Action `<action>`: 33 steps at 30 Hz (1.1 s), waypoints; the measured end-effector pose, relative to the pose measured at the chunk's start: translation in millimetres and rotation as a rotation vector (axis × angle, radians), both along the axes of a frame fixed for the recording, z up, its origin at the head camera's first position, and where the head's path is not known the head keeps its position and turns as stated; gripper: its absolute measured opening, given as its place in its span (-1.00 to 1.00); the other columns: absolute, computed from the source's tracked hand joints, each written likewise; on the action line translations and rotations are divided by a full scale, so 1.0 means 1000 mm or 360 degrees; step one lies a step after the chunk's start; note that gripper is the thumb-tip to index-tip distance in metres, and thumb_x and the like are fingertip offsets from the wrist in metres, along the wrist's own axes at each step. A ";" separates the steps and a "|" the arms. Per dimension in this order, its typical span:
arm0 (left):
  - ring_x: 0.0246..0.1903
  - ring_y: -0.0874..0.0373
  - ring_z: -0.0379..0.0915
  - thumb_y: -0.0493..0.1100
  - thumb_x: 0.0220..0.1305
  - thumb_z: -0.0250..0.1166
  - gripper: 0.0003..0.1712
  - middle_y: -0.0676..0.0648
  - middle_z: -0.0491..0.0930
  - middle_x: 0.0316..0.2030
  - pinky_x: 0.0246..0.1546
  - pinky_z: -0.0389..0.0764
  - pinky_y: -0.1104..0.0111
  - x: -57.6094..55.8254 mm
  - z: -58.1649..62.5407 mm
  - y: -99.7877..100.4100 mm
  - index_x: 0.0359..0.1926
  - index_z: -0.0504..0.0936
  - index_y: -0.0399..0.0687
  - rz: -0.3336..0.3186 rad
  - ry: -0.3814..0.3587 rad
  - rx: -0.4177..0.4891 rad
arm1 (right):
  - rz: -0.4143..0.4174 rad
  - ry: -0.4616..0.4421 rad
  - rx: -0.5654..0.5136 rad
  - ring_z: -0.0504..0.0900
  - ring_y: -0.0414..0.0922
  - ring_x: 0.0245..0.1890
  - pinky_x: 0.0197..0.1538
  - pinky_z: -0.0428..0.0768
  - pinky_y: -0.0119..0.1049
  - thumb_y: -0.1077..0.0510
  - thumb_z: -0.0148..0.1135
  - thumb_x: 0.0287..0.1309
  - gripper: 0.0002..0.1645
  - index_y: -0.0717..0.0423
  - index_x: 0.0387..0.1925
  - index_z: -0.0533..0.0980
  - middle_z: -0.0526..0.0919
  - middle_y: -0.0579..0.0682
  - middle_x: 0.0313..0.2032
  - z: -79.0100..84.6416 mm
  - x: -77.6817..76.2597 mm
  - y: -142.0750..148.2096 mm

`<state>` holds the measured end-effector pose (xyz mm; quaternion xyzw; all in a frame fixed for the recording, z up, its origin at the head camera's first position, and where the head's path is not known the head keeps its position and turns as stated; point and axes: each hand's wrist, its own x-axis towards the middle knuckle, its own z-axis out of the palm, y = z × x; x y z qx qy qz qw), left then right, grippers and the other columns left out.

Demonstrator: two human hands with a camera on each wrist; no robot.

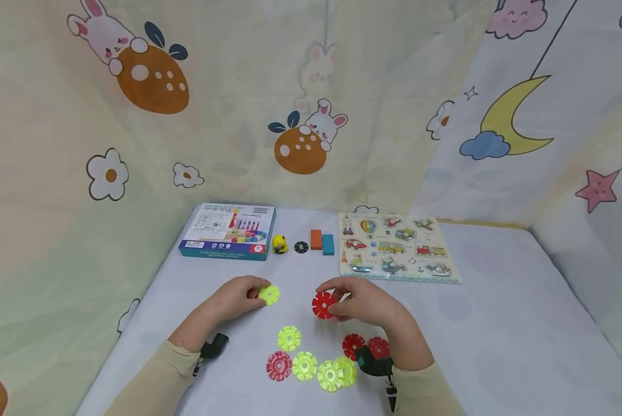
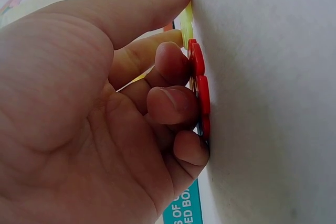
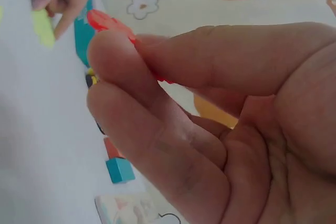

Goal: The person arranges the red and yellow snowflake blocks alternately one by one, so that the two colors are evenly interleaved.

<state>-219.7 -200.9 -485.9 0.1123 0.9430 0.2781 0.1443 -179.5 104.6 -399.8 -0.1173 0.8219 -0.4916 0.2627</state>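
Observation:
My left hand [image 1: 236, 297] is low over the table, its thumb and index finger pinching a yellow-green notched plastic disc [image 1: 271, 294] by the edges. Under that hand's other fingertips lies a red notched disc [image 2: 203, 93], mostly hidden in the head view. Raised above the table, my right hand [image 1: 360, 300] pinches another red notched disc [image 1: 322, 305] between thumb and fingers; the right wrist view shows only part of this disc [image 3: 110, 23]. Nearer the front lie loose discs, among them a yellow-green one [image 1: 289, 338] and a pinkish-red one [image 1: 279, 366].
At the back left lies a boxed set [image 1: 228, 231]. Beside it stand a yellow duck toy [image 1: 280, 244], a black round piece [image 1: 301, 247], an orange block [image 1: 316, 239] and a blue block [image 1: 328, 245]. A picture puzzle board [image 1: 396, 248] lies at the back right.

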 end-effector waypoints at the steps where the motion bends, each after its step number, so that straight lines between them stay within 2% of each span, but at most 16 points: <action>1: -0.31 0.16 0.33 0.08 0.09 0.39 -0.46 0.05 0.43 -0.42 -0.34 0.35 0.27 0.000 -0.001 0.000 0.13 0.57 0.18 0.0002 0.0002 -0.0003 | -0.0014 0.0001 -0.0012 0.66 0.01 -0.39 -0.25 0.62 -0.13 0.23 0.33 0.06 -0.59 -0.04 0.00 0.56 0.52 0.10 -0.27 -0.001 -0.003 -0.003; 5: -0.27 0.16 0.32 0.09 0.09 0.39 -0.46 0.08 0.43 -0.38 -0.31 0.35 0.27 0.002 -0.003 0.000 0.14 0.56 0.20 0.0004 0.0003 -0.0013 | -0.0194 -0.0019 -0.0044 0.67 0.01 -0.39 -0.26 0.62 -0.15 0.18 0.36 0.04 -0.61 -0.05 -0.04 0.56 0.52 0.11 -0.29 -0.016 -0.012 -0.021; 9: -0.31 0.16 0.33 0.08 0.07 0.40 -0.45 0.04 0.43 -0.43 -0.34 0.37 0.28 0.003 -0.003 0.000 0.13 0.56 0.19 0.0004 -0.0004 -0.0003 | -0.0390 0.0016 0.0023 0.65 -0.02 -0.43 -0.29 0.61 -0.23 0.11 0.38 0.04 -0.61 -0.05 -0.03 0.56 0.54 0.05 -0.36 -0.043 -0.015 -0.044; 13: -0.35 0.16 0.34 0.08 0.05 0.41 -0.44 0.02 0.42 -0.47 -0.38 0.38 0.30 0.003 -0.005 0.000 0.12 0.57 0.19 0.0001 -0.0005 0.0009 | -0.0543 0.0106 0.0134 0.58 -0.09 -0.47 -0.38 0.57 -0.30 0.06 0.37 0.04 -0.62 -0.05 -0.05 0.57 0.55 -0.04 -0.42 -0.064 -0.013 -0.066; 16: -0.36 0.17 0.34 0.09 0.06 0.41 -0.44 0.03 0.42 -0.47 -0.39 0.39 0.31 0.002 -0.005 0.000 0.12 0.57 0.19 -0.0015 0.0008 0.0012 | -0.0615 0.0211 0.0218 0.52 -0.12 -0.44 -0.41 0.54 -0.33 0.04 0.38 0.04 -0.63 -0.04 -0.07 0.58 0.53 -0.09 -0.42 -0.072 -0.011 -0.076; 19: -0.35 0.17 0.34 0.10 0.06 0.41 -0.44 0.04 0.42 -0.46 -0.39 0.39 0.32 0.001 -0.005 0.000 0.13 0.57 0.20 -0.0028 0.0021 0.0005 | -0.0626 0.0337 0.0331 0.46 -0.12 -0.36 -0.37 0.52 -0.32 0.04 0.40 0.00 -0.60 -0.03 -0.06 0.58 0.51 -0.11 -0.38 -0.077 -0.011 -0.080; 24: -0.31 0.17 0.34 0.10 0.07 0.40 -0.44 0.06 0.44 -0.43 -0.36 0.39 0.32 -0.001 0.000 0.002 0.14 0.56 0.21 -0.0021 0.0018 -0.0026 | -0.0548 0.0491 0.0516 0.40 -0.14 -0.33 -0.31 0.47 -0.30 0.11 0.44 -0.05 -0.59 0.02 -0.08 0.61 0.44 -0.10 -0.34 -0.079 -0.014 -0.078; 28: -0.32 0.17 0.34 0.09 0.07 0.40 -0.43 0.06 0.44 -0.44 -0.36 0.39 0.31 -0.001 0.003 0.002 0.15 0.56 0.20 -0.0012 0.0007 -0.0047 | -0.0500 0.0543 0.0553 0.39 -0.14 -0.35 -0.33 0.45 -0.30 0.11 0.43 -0.04 -0.65 0.03 -0.13 0.63 0.43 -0.07 -0.36 -0.081 -0.016 -0.078; 33: -0.34 0.17 0.34 0.08 0.09 0.39 -0.41 0.06 0.44 -0.45 -0.36 0.39 0.32 -0.001 0.005 0.002 0.18 0.54 0.18 -0.0026 -0.0019 -0.0107 | -0.0507 0.0544 0.0589 0.38 -0.16 -0.37 -0.35 0.43 -0.32 0.06 0.44 -0.04 -0.64 -0.01 -0.14 0.63 0.42 -0.08 -0.36 -0.084 -0.016 -0.083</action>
